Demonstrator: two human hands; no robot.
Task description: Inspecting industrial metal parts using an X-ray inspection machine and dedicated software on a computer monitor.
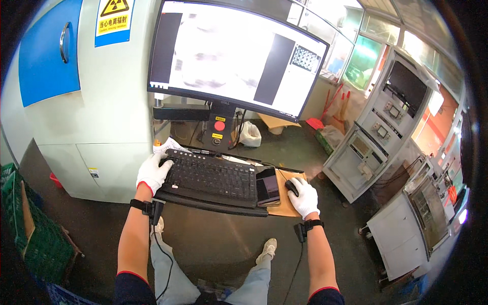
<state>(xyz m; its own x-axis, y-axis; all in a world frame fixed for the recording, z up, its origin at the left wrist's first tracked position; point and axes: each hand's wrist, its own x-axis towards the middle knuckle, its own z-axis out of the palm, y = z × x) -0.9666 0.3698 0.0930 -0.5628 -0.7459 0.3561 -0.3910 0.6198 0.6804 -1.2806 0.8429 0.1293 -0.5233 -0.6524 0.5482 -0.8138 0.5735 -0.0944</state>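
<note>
My left hand [153, 173], in a white glove, rests on the left end of a black keyboard [211, 179], thumb and fingers apart over its edge. My right hand [305, 199], gloved the same way, is closed over a black computer mouse [291, 187] on a tan board [287, 204]. Between keyboard and mouse lies a flat dark-screened device [267, 186], apparently a phone. All of these sit on a narrow black tray [213, 206]. Above it, a wide monitor [223, 56] shows a bright grey picture with dark side bands and a small inset at right.
A pale cabinet [109, 122] with a blue door stands at left. Below the monitor is a red button [219, 125]. A tall grey instrument rack [376, 132] and a white cabinet [399, 234] stand right. Green crates [43, 244] are at lower left; a white bag [250, 134] lies behind the tray.
</note>
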